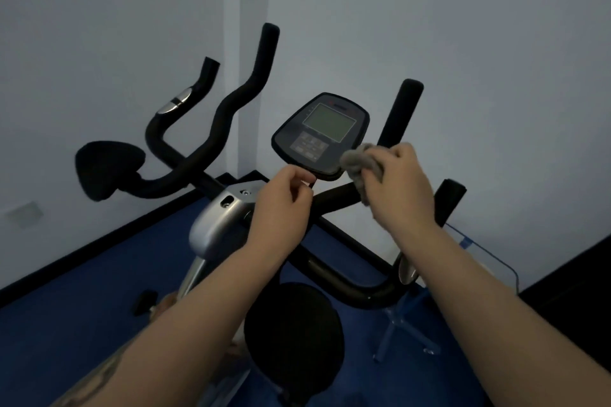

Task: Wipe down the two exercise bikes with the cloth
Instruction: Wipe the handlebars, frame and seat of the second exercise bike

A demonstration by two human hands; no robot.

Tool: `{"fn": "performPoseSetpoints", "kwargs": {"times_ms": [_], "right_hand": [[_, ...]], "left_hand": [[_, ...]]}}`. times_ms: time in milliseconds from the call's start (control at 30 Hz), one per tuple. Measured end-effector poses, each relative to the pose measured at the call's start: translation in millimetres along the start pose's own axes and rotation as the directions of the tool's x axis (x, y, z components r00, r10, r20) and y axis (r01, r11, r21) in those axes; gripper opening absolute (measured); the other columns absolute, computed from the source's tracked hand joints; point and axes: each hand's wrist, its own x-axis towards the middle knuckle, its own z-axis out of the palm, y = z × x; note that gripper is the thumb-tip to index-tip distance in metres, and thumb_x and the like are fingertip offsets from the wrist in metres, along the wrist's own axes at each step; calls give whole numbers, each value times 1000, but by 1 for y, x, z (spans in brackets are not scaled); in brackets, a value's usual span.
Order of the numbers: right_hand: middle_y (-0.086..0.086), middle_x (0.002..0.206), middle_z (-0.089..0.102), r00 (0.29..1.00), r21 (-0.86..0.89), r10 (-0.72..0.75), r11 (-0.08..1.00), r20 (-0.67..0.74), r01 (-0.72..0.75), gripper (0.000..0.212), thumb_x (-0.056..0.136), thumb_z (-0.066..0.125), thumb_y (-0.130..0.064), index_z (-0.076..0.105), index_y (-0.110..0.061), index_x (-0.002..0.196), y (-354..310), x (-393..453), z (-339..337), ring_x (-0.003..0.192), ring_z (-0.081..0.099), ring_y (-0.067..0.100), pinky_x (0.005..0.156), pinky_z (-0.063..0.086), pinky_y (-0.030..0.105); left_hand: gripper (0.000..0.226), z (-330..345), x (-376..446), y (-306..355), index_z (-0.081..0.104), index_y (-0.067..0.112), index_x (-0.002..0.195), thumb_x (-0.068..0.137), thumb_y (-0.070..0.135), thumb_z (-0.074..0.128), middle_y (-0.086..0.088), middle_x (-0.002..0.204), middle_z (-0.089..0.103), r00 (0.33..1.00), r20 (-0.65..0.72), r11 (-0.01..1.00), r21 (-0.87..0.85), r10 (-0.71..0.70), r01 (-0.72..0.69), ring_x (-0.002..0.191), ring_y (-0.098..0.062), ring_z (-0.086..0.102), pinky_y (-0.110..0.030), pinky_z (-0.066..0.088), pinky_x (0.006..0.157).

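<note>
Bunched in the right hand [401,175], the grey cloth [358,165] is gripped by curled fingers, its loose wad pressed against the lower right edge of the console [322,135] of the nearer exercise bike [218,225]. Across from it, the left hand [281,205] pinches the console's bottom edge, fingers curled under the rim as if to steady the panel; the light is dim, so how firmly it holds is hard to judge.

From the cloth, the unwiped face of the console lies up and to the left: the keypad first, then the screen [330,120] beyond. The panel tilts back toward the wall, its long axis running from near edge to far edge, so a sweep would probably travel diagonally away from the person. With the cloth already touching the panel, the right hand is the one placed to do it.

A second bike's handlebars [231,102] and saddle [107,168] stand further left, well apart from both hands, above the blue floor [82,291].
</note>
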Motion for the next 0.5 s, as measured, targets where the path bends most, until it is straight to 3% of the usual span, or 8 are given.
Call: {"fn": "performPoseSetpoints", "kwargs": {"times_ms": [67,133,200,267,400,500], "right_hand": [[-3,109,40,1000,-27,14,1000,-15,-14,24,96,51,-21,63,-25,116,-17,-21,17,100,50,20,75,49,34],[-1,112,41,983,33,-134,991,124,131,29,92,53,-14,64,-24,117,-39,-48,38,104,45,18,77,48,34],[-3,106,42,933,81,-260,966,248,247,27,93,55,-17,65,-25,116,-42,-43,39,100,45,16,74,45,31],[-5,101,41,931,39,-280,959,235,279,25,95,54,-23,65,-28,116,-31,-17,27,93,46,15,69,40,26],[-7,103,40,937,-14,-292,954,190,300,25,93,54,-18,66,-28,113,-27,-26,28,100,41,15,69,37,27],[-5,106,42,801,131,-455,888,389,440,27,89,56,-13,67,-25,110,-40,-49,39,100,44,16,72,44,31]], "left_hand": [[21,-11,-14,-3,58,35,93,95,16,51,14,86,64,999,1,998,52,-39,38,78,7,58,-11,41,60],[25,-21,-31,-7,55,35,92,96,11,47,13,89,63,998,20,989,134,-59,56,81,6,57,-14,41,67],[24,-26,-48,-9,55,29,100,96,8,44,9,98,61,997,12,973,219,-71,67,86,0,57,-22,46,75],[23,-27,-62,-9,54,26,111,97,11,42,9,106,58,993,-72,954,279,-89,106,90,-3,56,-26,48,80],[18,-26,-74,-3,52,32,108,99,21,41,12,101,61,965,-235,919,343,-117,195,85,-6,59,-35,52,75],[14,-25,-76,-4,53,30,103,98,23,42,10,90,65,940,-309,877,398,-148,269,73,-6,59,-25,44,57]]}}
